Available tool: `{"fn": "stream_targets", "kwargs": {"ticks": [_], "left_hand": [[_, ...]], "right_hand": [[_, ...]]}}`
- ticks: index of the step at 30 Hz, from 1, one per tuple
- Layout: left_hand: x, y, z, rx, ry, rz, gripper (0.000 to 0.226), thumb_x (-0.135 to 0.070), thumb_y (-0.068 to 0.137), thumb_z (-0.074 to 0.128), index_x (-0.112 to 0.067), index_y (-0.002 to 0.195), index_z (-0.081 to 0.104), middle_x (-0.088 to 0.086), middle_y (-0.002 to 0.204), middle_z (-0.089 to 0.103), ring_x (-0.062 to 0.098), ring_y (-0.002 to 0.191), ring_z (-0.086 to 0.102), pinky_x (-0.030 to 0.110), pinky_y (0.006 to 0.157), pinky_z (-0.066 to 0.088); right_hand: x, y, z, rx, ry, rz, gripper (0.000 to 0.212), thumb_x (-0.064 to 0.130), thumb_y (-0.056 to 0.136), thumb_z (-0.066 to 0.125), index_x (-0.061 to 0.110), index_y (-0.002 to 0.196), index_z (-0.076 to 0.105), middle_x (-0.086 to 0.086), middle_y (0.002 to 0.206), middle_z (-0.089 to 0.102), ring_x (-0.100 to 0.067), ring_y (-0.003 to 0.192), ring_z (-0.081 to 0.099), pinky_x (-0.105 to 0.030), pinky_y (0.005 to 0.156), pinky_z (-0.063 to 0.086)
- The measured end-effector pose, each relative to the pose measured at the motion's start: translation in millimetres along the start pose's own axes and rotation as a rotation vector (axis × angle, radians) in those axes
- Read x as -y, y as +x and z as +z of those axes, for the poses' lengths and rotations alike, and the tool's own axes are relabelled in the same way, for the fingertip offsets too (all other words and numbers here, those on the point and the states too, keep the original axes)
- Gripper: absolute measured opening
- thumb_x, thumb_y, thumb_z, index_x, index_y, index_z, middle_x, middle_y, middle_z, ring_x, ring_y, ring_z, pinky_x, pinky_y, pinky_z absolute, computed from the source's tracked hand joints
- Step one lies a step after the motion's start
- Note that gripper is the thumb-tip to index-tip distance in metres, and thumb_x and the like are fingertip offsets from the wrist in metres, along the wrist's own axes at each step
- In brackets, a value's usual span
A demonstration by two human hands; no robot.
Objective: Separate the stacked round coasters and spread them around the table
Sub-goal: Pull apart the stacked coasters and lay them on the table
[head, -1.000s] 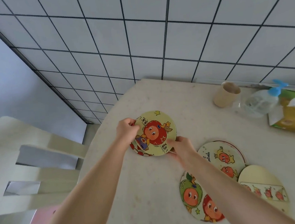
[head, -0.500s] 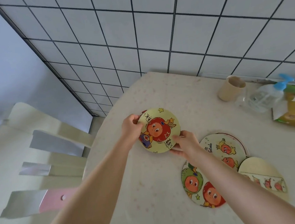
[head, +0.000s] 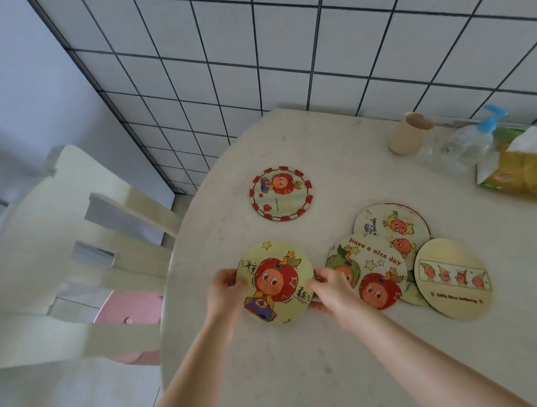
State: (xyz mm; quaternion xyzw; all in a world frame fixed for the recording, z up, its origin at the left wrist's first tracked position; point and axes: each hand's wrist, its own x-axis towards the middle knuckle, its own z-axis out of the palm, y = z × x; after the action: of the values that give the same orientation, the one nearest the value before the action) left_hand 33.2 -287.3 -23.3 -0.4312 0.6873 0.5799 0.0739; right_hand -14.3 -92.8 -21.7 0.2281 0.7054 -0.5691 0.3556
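I hold a yellow round coaster with a red cartoon face between both hands, low over the near left part of the table. My left hand pinches its left rim and my right hand pinches its right rim. A red-bordered coaster lies flat and alone farther back. To the right, three coasters overlap: the "Have a nice day" coaster, a pale coaster with two small figures, and a plain tan coaster with a picture strip.
A beige cup, a clear pump bottle with a blue top and a yellow-green packet stand at the back right by the tiled wall. A white slatted chair and a pink stool sit left of the table edge.
The yellow coaster came off the red-bordered one, which now lies alone on the table. Both hands drew the yellow coaster toward me, nearer the front left edge.
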Motion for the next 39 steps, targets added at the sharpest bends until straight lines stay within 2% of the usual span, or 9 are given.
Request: {"fn": "stream_targets", "kwargs": {"ticks": [5, 11, 16, 23, 27, 32, 34, 37, 39], "left_hand": [[31, -11, -19, -0.058, 0.009, -0.016, 0.014, -0.008, 0.084, 0.057, -0.019, 0.09, 0.062, 0.006, 0.093, 0.07, 0.025, 0.086, 0.066, 0.031, 0.064, 0.049], [39, -11, -30, -0.131, 0.122, 0.071, 0.021, 0.0, 0.085, 0.055, -0.012, 0.099, 0.066, 0.005, 0.093, 0.069, 0.026, 0.09, 0.065, 0.03, 0.064, 0.049], [32, -23, -15, -0.236, 0.161, 0.103, 0.035, 0.002, 0.081, 0.054, -0.011, 0.113, 0.062, 0.006, 0.109, 0.064, 0.023, 0.098, 0.06, 0.032, 0.078, 0.049], [-1, -43, 60, -0.089, 0.261, 0.26, 0.027, -0.008, 0.087, 0.055, -0.019, 0.11, 0.065, -0.005, 0.101, 0.065, 0.008, 0.084, 0.055, 0.018, 0.062, 0.037], [-15, -52, 109, 0.08, 0.328, 0.277, 0.033, -0.008, 0.089, 0.053, -0.018, 0.119, 0.06, 0.002, 0.115, 0.063, 0.017, 0.1, 0.058, 0.023, 0.063, 0.044], [-29, -47, 155, 0.144, 0.39, 0.254, 0.043, -0.01, 0.091, 0.054, -0.015, 0.133, 0.05, 0.007, 0.132, 0.056, 0.024, 0.117, 0.055, 0.041, 0.091, 0.052], [-32, -41, 167, 0.133, 0.407, 0.237, 0.046, -0.008, 0.09, 0.055, -0.015, 0.135, 0.047, 0.007, 0.134, 0.054, 0.023, 0.11, 0.057, 0.036, 0.082, 0.053], [-35, -36, 178, 0.15, 0.398, 0.205, 0.049, -0.009, 0.088, 0.058, -0.017, 0.135, 0.046, 0.005, 0.132, 0.055, 0.017, 0.098, 0.054, 0.024, 0.065, 0.043], [-36, -35, 182, 0.143, 0.353, 0.172, 0.052, -0.011, 0.086, 0.061, -0.017, 0.135, 0.045, 0.004, 0.126, 0.057, 0.013, 0.092, 0.055, 0.02, 0.058, 0.039]], "right_hand": [[-15, -15, 21, -0.015, -0.145, -0.046, 0.012, 0.007, 0.088, 0.057, 0.016, 0.087, 0.064, -0.01, 0.098, 0.073, -0.027, 0.092, 0.072, -0.046, 0.082, 0.061], [-16, -24, 27, -0.062, -0.22, -0.091, 0.025, 0.004, 0.087, 0.059, 0.007, 0.112, 0.059, -0.007, 0.103, 0.067, -0.028, 0.101, 0.068, -0.047, 0.09, 0.057], [-24, -34, -3, -0.117, -0.279, -0.1, 0.027, 0.009, 0.091, 0.053, 0.01, 0.118, 0.057, -0.004, 0.109, 0.063, -0.025, 0.102, 0.064, -0.044, 0.094, 0.055], [-34, -39, -85, -0.283, -0.278, -0.074, 0.026, 0.005, 0.09, 0.056, 0.007, 0.115, 0.058, -0.008, 0.113, 0.062, -0.029, 0.106, 0.062, -0.047, 0.095, 0.054], [-35, -37, -127, -0.442, -0.217, -0.031, 0.031, 0.007, 0.089, 0.055, 0.006, 0.12, 0.06, -0.011, 0.114, 0.067, -0.031, 0.1, 0.067, -0.046, 0.091, 0.056], [-23, -25, -153, -0.443, -0.138, -0.023, 0.031, 0.008, 0.087, 0.053, 0.009, 0.116, 0.063, -0.005, 0.097, 0.069, -0.032, 0.099, 0.068, -0.047, 0.093, 0.055], [-18, -20, -155, -0.433, -0.128, -0.032, 0.026, 0.003, 0.085, 0.051, 0.015, 0.103, 0.065, 0.005, 0.079, 0.063, -0.03, 0.094, 0.069, -0.044, 0.089, 0.056], [-16, -12, -153, -0.408, -0.12, -0.033, 0.019, 0.002, 0.084, 0.05, 0.017, 0.083, 0.061, 0.003, 0.073, 0.062, -0.023, 0.077, 0.066, -0.038, 0.074, 0.057], [-17, -7, -153, -0.379, -0.083, -0.037, 0.016, 0.006, 0.086, 0.054, 0.01, 0.091, 0.069, -0.002, 0.081, 0.07, -0.021, 0.078, 0.066, -0.034, 0.072, 0.058]]}}
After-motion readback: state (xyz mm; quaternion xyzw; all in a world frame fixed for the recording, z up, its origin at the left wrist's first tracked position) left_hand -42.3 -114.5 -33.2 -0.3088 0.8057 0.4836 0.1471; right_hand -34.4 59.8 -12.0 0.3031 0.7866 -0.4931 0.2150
